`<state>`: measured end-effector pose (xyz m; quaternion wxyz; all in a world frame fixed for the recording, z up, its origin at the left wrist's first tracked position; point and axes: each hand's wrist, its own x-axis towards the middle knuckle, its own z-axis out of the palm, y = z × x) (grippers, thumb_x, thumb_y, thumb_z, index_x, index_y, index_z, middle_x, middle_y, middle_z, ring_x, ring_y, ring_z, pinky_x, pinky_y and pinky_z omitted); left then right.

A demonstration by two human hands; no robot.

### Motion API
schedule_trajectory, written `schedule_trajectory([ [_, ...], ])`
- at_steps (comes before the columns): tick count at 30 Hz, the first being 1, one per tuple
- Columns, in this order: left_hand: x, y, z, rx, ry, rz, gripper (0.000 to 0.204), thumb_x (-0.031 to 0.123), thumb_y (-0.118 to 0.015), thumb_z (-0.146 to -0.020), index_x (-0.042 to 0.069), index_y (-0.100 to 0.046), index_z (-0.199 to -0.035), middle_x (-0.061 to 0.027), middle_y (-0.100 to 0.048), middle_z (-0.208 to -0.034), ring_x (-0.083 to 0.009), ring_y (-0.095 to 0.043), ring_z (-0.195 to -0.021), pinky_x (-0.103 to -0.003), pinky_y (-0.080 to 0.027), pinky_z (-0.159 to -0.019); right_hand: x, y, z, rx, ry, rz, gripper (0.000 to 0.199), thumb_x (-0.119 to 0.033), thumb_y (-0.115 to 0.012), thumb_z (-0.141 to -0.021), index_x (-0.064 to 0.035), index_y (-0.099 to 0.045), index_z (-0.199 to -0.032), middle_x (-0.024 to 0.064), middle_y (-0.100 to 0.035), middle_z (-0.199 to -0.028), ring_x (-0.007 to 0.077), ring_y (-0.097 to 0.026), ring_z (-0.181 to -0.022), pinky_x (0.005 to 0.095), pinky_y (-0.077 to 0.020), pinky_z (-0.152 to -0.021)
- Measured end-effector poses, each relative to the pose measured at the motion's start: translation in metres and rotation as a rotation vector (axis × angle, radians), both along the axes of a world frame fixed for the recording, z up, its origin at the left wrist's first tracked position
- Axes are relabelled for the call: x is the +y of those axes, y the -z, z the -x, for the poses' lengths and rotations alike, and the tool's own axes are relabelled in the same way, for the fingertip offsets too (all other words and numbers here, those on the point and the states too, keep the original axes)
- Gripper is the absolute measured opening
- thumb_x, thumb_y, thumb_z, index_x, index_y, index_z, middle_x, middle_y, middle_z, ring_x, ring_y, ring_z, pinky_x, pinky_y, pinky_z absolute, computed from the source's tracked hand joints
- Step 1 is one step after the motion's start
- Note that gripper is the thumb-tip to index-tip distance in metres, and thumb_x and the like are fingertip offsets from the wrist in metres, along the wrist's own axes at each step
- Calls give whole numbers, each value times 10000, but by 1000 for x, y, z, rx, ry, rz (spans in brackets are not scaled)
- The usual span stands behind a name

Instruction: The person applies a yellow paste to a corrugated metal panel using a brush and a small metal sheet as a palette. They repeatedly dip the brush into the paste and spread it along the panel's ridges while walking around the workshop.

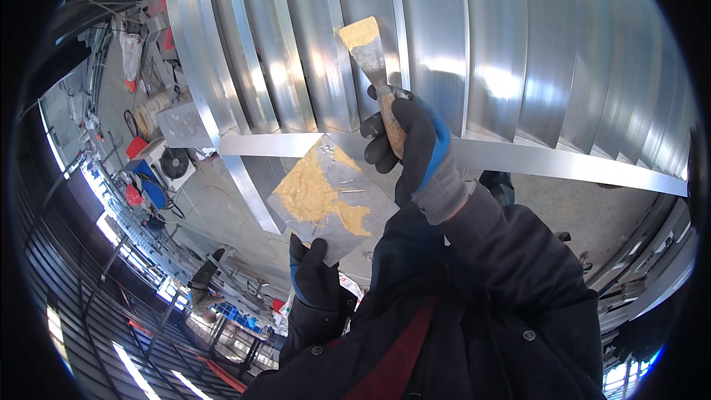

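In my gloved right hand [411,130] is a putty knife [372,63], its worn wooden handle wrapped by my fingers. Yellowish filler coats the end of its blade, which points up and to the left over the ribbed metal panel [433,37]. My left hand [317,270], gloved too, pinches the near corner of a flat grey metal plate [374,207]. A thick, uneven layer of yellow filler [307,185] covers much of that plate. Its far corner overlaps the panel's near edge strip [263,145]; whether the two touch, I cannot tell.
Long shiny ribs run away from me across the panel. On the floor to the left are a white unit with a round black fan [175,164], a blue item [148,184] and a beige bucket [150,113]. Another person [207,292] is farther off at lower left.
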<state>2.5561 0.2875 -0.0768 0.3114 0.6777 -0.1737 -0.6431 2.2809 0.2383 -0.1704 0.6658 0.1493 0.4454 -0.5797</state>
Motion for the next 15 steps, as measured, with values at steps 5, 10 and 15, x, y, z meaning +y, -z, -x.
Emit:
schedule_trajectory([
  [5, -1, -1, 0, -9, -12, -4, 671, -37, -607, -996, 65, -487, -1648, -157, -624, -1559, -338, -643, -1410, -497, -543, -1189, 0, -4, -2, 22, -64, -57, 461, -483, -604, -1153, -34, -651, -1247, 44, -714, -945, 110, -683, -690, 270, -540, -593],
  [10, -2, -2, -1, -13, -13, 16, 669, -35, -630, -994, 60, -495, -1642, -156, -633, -1550, -336, -648, -1403, -489, -542, -1189, -2, 1, -10, 301, -100, -32, 530, -488, -616, -1154, -39, -640, -1435, 63, -713, -1010, 119, -662, -761, 279, -525, -645],
  [15, -2, -2, -3, -2, -30, 6, 668, -46, -635, -989, 59, -503, -1635, -154, -642, -1540, -335, -654, -1396, -484, -544, -1184, 1, 5, -18, 946, -234, 64, 500, -231, -643, -1139, 23, -549, -1559, 152, -690, -1019, 251, -699, -831, 384, -559, -704],
])
